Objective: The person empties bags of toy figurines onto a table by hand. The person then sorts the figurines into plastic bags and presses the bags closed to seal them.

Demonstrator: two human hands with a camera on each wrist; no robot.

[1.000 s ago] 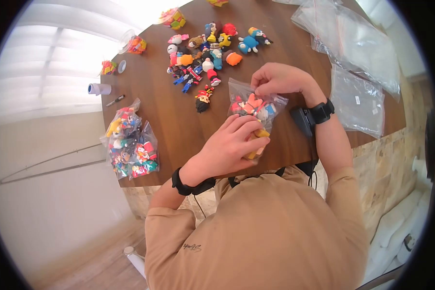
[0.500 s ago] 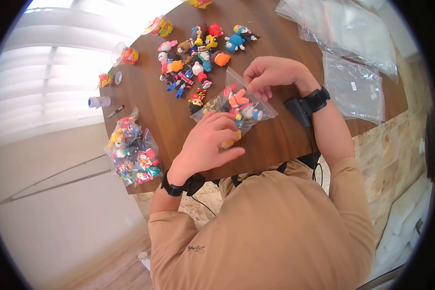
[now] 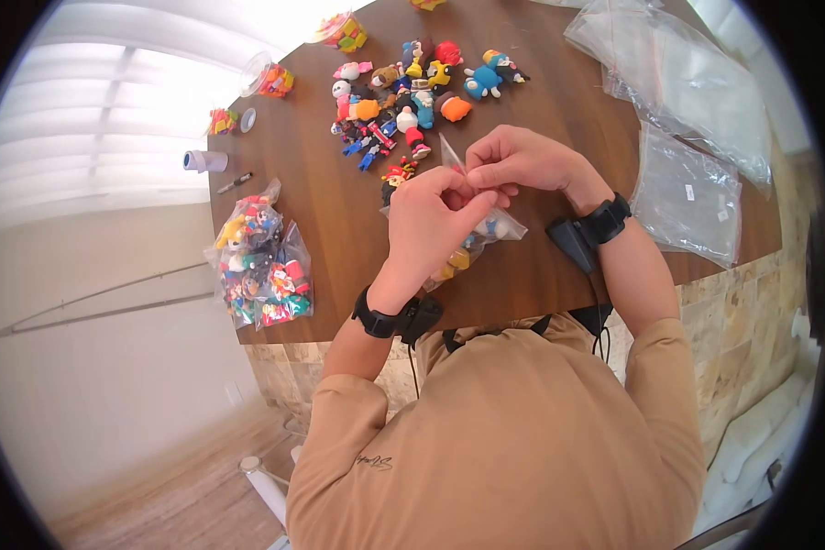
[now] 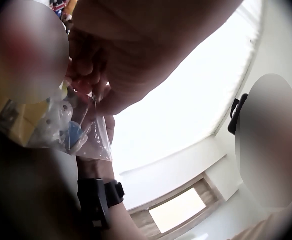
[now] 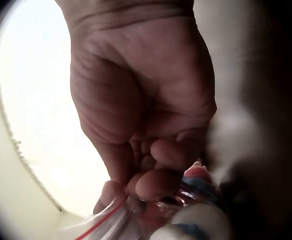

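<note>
A clear zip bag (image 3: pixel 511 229) filled with small toy figures hangs over the near part of the table, between both hands. My left hand (image 3: pixel 429 220) pinches its upper edge with thumb and fingers, covering much of the bag. Close beside it, my right hand (image 3: pixel 528 165) pinches the same edge, fingers curled. A red zip strip runs along the bag (image 5: pixel 102 220) in the right wrist view. White, blue and yellow figures show through the plastic (image 4: pixel 100 142) in the left wrist view. One dark-haired figure (image 3: pixel 397 174) lies just beyond the left hand.
A pile of toy figures (image 3: pixel 403 96) lies on the wooden table (image 3: pixel 302 174). Filled bags (image 3: pixel 261 266) sit at the left edge, near a marker (image 3: pixel 236 182) and a white roll (image 3: pixel 205 161). Tubs of colourful pieces (image 3: pixel 275 81) stand behind. Flat plastic bags (image 3: pixel 687 192) lie at right.
My left hand has moved from the bag's lower body up to its top edge, meeting the right hand there. The right hand keeps to the upper edge.
</note>
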